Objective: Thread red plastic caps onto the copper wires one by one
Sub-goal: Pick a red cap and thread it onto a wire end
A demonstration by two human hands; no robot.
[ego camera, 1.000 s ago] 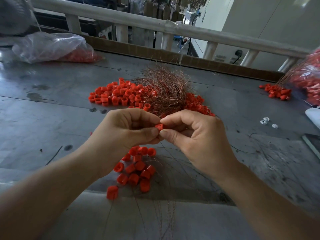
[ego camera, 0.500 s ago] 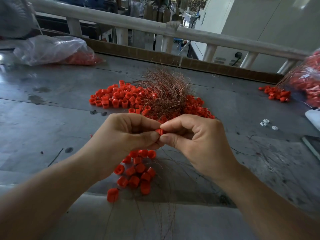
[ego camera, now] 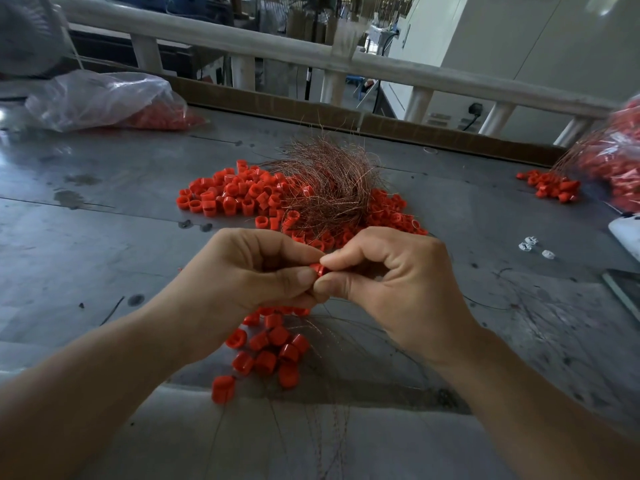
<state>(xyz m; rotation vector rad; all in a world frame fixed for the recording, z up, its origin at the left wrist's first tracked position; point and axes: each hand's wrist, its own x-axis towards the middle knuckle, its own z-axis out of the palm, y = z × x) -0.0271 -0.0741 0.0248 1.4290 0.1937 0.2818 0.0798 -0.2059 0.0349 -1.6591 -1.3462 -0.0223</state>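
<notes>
Red plastic cap [ego camera: 318,270] stays pinched between my left hand [ego camera: 242,278] and right hand [ego camera: 398,289], near the tangled copper wire bundle [ego camera: 329,188]; threading seems unfinished.

Grey worktable [ego camera: 104,258], pale railing [ego camera: 415,72] behind

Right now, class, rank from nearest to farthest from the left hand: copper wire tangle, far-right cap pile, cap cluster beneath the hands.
From the left hand:
1. Cap cluster, just below it.
2. Copper wire tangle, beyond, mid-table.
3. Far-right cap pile, across the table.
</notes>
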